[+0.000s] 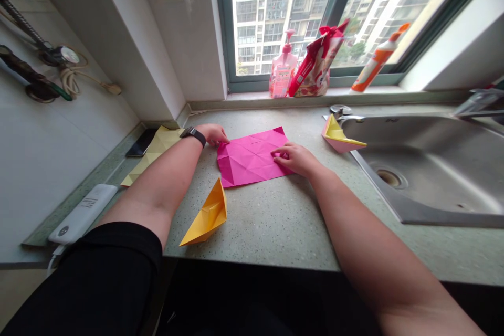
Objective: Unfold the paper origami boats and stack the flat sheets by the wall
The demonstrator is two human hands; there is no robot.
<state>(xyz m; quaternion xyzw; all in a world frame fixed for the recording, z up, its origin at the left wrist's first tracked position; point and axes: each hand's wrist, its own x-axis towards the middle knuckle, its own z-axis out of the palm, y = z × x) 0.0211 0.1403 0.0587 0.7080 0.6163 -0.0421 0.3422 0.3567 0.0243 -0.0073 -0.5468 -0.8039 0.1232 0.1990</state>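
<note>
A creased sheet of bright pink paper (252, 160) lies unfolded on the counter, its far right corner lifting a little. My left hand (212, 134), with a dark watch on the wrist, is closed on the sheet's far left corner. On the right part of the sheet rest the fingertips of my right hand (297, 158), loosely bent and apart. A folded orange paper boat (208, 215) stands nearer to me, below the sheet. To the right, a pink and yellow paper boat (340, 136) sits beside the sink. Creased pale yellow paper (157, 152) lies partly behind my left forearm.
A steel sink (433, 168) is set into the counter at right. A dark phone (142, 143) and a white power bank (83, 212) with a cable lie at left. On the windowsill stand a pink pump bottle (282, 73), a red bag (317, 63) and an orange-white bottle (376, 65).
</note>
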